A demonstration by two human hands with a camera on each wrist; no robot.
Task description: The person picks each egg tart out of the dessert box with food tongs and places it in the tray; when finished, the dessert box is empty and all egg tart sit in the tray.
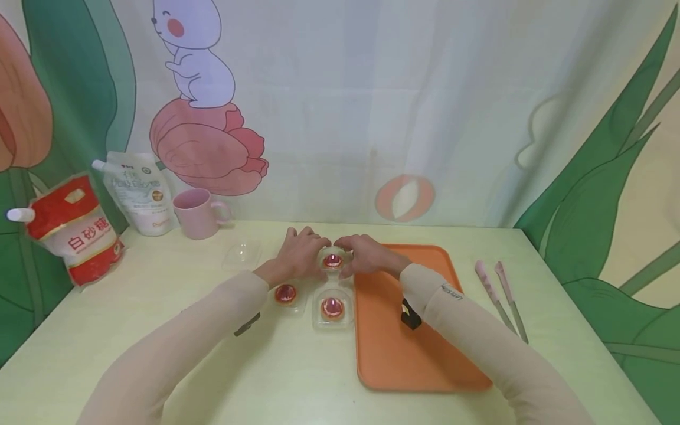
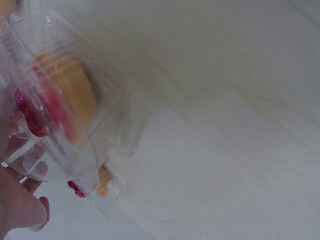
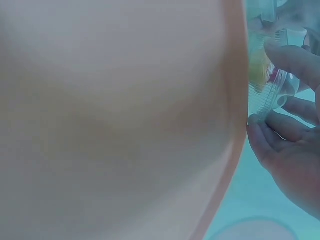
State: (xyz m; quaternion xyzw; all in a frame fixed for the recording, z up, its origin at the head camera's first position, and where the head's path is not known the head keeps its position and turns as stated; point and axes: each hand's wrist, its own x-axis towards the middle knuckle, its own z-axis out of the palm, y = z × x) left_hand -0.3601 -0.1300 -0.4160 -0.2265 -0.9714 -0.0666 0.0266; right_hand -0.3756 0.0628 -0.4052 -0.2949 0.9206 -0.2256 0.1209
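Note:
At the middle of the table, both hands grip a clear plastic box with a small red-topped tart (image 1: pixel 333 261) inside. My left hand (image 1: pixel 304 254) is at the box's left side, my right hand (image 1: pixel 369 255) at its right. In the right wrist view, the thumb and curled fingers hold the box's ribbed wall (image 3: pixel 267 100). Nearer me stand two more boxed tarts, one at the left (image 1: pixel 285 294), partly under the left forearm, and one in front (image 1: pixel 333 308). Fingertips show through clear plastic in the left wrist view, beside a tart (image 2: pixel 75 90).
An orange tray (image 1: pixel 404 366) lies under the right forearm, a small black and yellow object (image 1: pixel 410 316) on it. Two pink-handled utensils (image 1: pixel 494 289) lie at the right. A clear lid (image 1: pixel 242 254), a pink mug (image 1: pixel 195 215), a white pouch (image 1: pixel 138 195) and a red sugar bag (image 1: pixel 79 233) stand left.

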